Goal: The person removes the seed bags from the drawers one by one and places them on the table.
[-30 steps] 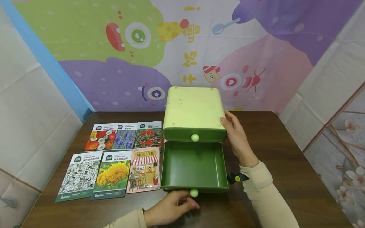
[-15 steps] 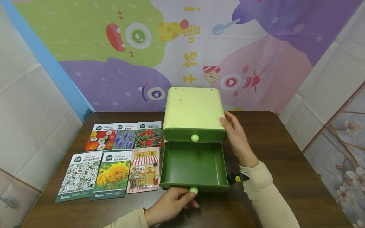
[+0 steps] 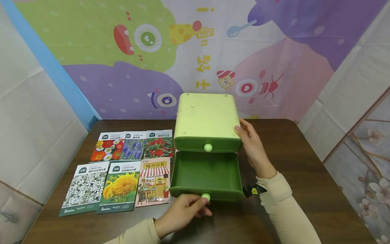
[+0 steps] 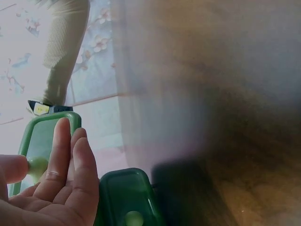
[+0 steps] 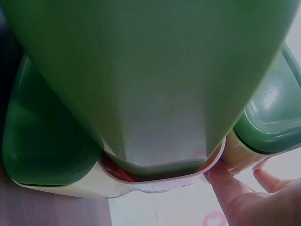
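A light-green cabinet [image 3: 208, 115] stands on the table with its top drawer in place. Below that, a dark green drawer [image 3: 207, 174] is pulled out, its inside bare. My left hand [image 3: 179, 213] pinches the drawer's round knob [image 3: 206, 197], thumb on one side and fingers on the other; the left wrist view shows the knob [image 4: 37, 167] against the thumb. My right hand [image 3: 254, 149] rests on the cabinet's right side, thumb by the top edge. In the right wrist view its fingers [image 5: 230, 193] touch the cabinet wall beside the drawer's underside [image 5: 160, 94].
Several flower seed packets lie in two rows left of the cabinet, among them a yellow sunflower packet [image 3: 120, 186] and a pink packet [image 3: 153, 181] close to the drawer. A cartoon cloth [image 3: 122, 88] hangs behind the brown table [image 3: 292, 156].
My left hand has taken the knob between thumb and fingers and pushed the drawer a little way inward. My right hand has stayed on the cabinet's side.
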Demonstrator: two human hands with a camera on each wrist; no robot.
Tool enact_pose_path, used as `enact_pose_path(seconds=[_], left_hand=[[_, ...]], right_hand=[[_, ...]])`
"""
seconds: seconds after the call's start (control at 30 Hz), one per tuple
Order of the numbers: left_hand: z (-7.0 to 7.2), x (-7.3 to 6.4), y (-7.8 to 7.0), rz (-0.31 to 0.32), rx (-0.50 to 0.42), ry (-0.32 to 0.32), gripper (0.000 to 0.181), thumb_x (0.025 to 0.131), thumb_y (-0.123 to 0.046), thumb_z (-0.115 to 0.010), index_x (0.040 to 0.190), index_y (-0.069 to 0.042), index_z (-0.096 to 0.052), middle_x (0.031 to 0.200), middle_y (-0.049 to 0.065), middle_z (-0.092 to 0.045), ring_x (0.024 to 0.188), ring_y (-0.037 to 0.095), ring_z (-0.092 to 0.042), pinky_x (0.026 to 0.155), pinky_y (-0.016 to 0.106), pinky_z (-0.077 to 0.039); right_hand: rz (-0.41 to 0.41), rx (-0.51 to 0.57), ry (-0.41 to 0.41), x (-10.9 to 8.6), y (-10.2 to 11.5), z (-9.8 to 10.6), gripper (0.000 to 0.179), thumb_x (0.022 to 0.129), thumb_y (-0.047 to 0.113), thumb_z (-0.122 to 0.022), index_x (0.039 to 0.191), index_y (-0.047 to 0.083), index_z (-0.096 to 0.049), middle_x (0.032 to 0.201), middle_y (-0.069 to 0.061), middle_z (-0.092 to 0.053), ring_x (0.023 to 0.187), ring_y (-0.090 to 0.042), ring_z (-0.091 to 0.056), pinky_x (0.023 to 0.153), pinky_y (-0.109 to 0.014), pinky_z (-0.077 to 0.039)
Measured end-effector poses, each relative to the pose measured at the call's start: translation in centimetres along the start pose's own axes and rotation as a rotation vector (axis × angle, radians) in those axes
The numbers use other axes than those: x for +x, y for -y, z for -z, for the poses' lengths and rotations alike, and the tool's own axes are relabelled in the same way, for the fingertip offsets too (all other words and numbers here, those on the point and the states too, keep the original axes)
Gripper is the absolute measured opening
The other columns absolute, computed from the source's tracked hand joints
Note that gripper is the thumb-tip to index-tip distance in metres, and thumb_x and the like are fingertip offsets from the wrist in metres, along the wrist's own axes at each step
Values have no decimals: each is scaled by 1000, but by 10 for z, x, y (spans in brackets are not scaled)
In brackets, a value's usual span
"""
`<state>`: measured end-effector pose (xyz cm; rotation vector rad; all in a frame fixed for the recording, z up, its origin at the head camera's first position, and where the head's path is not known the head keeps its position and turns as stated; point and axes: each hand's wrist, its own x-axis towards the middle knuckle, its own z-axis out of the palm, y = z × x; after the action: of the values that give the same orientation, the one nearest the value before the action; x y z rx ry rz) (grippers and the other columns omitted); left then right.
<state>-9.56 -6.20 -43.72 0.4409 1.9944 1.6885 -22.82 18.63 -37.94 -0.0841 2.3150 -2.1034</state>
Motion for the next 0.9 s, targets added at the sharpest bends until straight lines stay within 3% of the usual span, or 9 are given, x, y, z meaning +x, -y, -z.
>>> enact_pose_path(seconds=[0.17, 0.4, 0.9], left_hand=[[4, 5, -2, 24, -53, -14, 43, 103, -30, -51, 110, 9, -67, 94, 22, -74, 93, 37, -71, 79, 42, -59], [6, 13, -5, 46, -74, -19, 44, 103, -31, -51, 111, 10, -66, 94, 22, -74, 89, 24, -73, 81, 44, -59], [13, 38, -6, 54, -91, -69, 45, 103, -30, -50, 112, 12, -64, 96, 23, -74, 94, 40, -69, 82, 45, -58]], right_hand=[[5, -11, 8, 0, -1, 1, 62, 101, 44, -49, 154, 21, -27, 154, -6, -37, 129, -18, -43, 98, -25, -42], [3, -11, 6, 0, -1, 1, 63, 100, 45, -50, 154, 22, -28, 154, -6, -37, 129, -18, -43, 97, -24, -43], [-17, -4, -4, 0, 2, 0, 60, 101, 41, -50, 154, 20, -29, 153, -6, -38, 129, -17, -43, 97, -23, -42]])
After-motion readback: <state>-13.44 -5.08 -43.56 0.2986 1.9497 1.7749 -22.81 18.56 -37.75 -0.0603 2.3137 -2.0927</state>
